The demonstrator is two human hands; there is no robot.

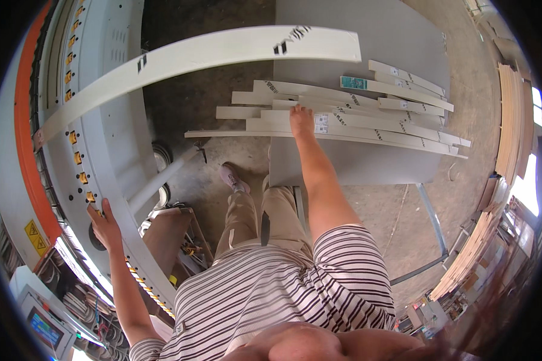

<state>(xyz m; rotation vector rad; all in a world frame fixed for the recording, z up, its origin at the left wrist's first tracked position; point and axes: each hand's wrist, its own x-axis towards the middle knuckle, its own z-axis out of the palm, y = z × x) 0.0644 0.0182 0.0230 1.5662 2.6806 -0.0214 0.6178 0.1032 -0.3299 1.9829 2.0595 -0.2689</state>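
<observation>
My left hand (105, 230) rests on the grey machine's edge beside a row of yellow rollers (83, 177), its fingers apart and nothing in them. Ahead of me, my right hand (302, 122) is closed on the upper edge of a white board strip (349, 121) within a loose pile. Several more white strips lie staggered around it, some with dark printed marks and paper labels. A green label (353, 83) sits on one at the far side. One long white strip (223, 51) reaches from the machine across to above the table, touched by neither hand.
The strips lie on a large grey panel table (355, 162) with a metal frame. At left runs the machine with an orange band (39, 180) and a control screen (45, 327). A wooden box (174, 243) holding tools stands near my legs. Stacked boards (509, 120) line the right.
</observation>
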